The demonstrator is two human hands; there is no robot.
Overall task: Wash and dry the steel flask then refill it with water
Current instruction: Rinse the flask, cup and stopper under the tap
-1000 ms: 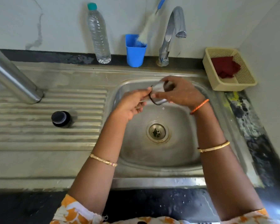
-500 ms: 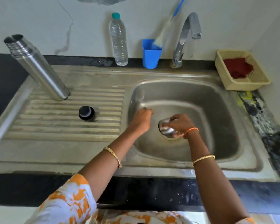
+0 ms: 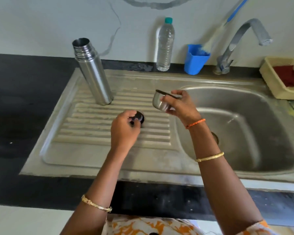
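Flask (image 3: 93, 72) upright, open, on drainboard (image 3: 85, 126), mouth up.
R hand (image 3: 180, 106) grips steel cup lid (image 3: 158, 101) w/ curled fingers, held above drainboard edge.
L hand (image 3: 124, 129) pinches black stopper (image 3: 139, 118), prob. lifting it for wash.

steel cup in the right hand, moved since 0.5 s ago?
Yes. The steel cup went from over the drain leftward and up, now above the drainboard edge.
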